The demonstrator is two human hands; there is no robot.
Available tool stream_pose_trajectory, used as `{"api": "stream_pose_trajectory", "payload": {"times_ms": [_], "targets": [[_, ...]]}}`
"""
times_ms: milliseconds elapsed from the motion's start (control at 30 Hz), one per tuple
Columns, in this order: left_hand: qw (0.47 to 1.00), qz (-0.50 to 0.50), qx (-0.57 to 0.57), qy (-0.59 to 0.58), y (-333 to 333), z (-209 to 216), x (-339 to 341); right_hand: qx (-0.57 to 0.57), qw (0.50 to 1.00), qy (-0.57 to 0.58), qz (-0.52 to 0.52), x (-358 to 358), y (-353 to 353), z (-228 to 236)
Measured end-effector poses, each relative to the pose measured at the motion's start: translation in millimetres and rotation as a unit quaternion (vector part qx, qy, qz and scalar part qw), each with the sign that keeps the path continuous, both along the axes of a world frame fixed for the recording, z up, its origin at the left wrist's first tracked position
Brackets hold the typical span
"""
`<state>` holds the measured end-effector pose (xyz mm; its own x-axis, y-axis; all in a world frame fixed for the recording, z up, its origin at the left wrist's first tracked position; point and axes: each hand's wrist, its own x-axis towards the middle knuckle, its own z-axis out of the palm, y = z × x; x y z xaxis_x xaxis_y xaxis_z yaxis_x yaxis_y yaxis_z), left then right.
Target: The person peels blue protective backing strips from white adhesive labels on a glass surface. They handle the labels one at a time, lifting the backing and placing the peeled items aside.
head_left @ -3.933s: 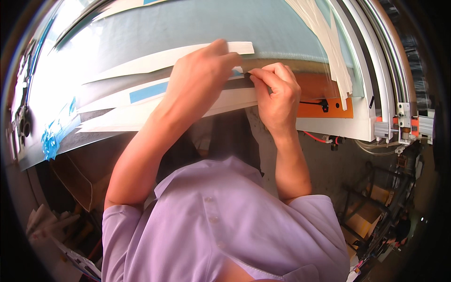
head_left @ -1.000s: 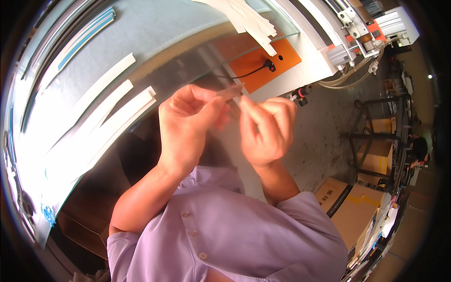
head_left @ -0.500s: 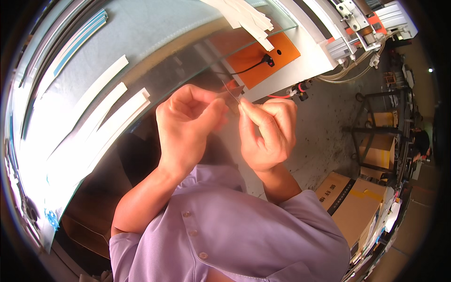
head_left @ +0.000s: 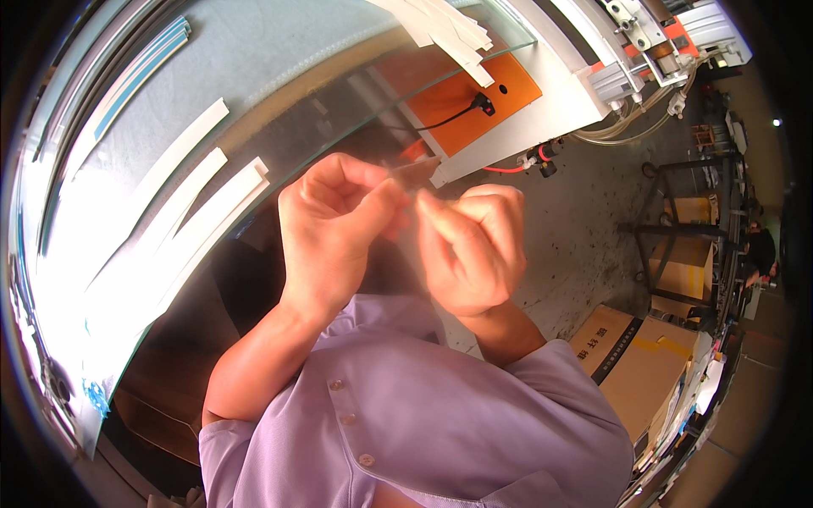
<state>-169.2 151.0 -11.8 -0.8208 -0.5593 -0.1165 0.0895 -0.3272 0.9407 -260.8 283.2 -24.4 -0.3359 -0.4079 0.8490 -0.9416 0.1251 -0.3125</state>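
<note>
Raised in front of my chest, my left hand pinches a small, thin flat piece between thumb and forefinger. The piece looks brownish and partly see-through, and its tip points to the right. Close beside it is my right hand, thumb and forefinger pressed together, the other fingers curled. Whatever lies in that right pinch is too thin and blurred to name. The two sets of fingertips are a small gap apart.
On the glass-topped table at left lie several white strips and a bundle of blue-edged strips. More white strips overhang an orange panel. Machinery stands far right; a cardboard box sits lower right.
My right hand has shifted slightly left and down, its fingertips now below the flat piece. The thin straight line seen at its fingertips before no longer shows. My left hand has barely moved.
</note>
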Motion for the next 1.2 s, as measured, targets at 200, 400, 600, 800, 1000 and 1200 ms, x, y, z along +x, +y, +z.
{"api": "stream_pose_trajectory", "payload": {"times_ms": [200,400,600,800,1000,1200], "targets": [[1.0,0.001,-0.011,-0.015,4,7,1,-0.008,1.0,0.004,-0.027,-4,1,-1],[1.0,-0.001,0.014,0.005,1,7,1,-0.006,1.0,0.004,0.005,0,3,-5],[1.0,0.005,-0.025,-0.004,3,12,2,-0.014,1.0,-0.003,-0.002,0,4,-3],[1.0,0.01,-0.019,0.005,4,12,3,-0.015,1.0,0.003,-0.003,0,3,-1],[1.0,0.014,0.008,-0.008,-3,6,4,-0.004,0.996,0.016,-0.089,-26,1,-16],[0.999,0.027,0.031,-0.034,-3,5,0,-0.012,0.999,0.036,-0.039,-10,7,-3]]}}
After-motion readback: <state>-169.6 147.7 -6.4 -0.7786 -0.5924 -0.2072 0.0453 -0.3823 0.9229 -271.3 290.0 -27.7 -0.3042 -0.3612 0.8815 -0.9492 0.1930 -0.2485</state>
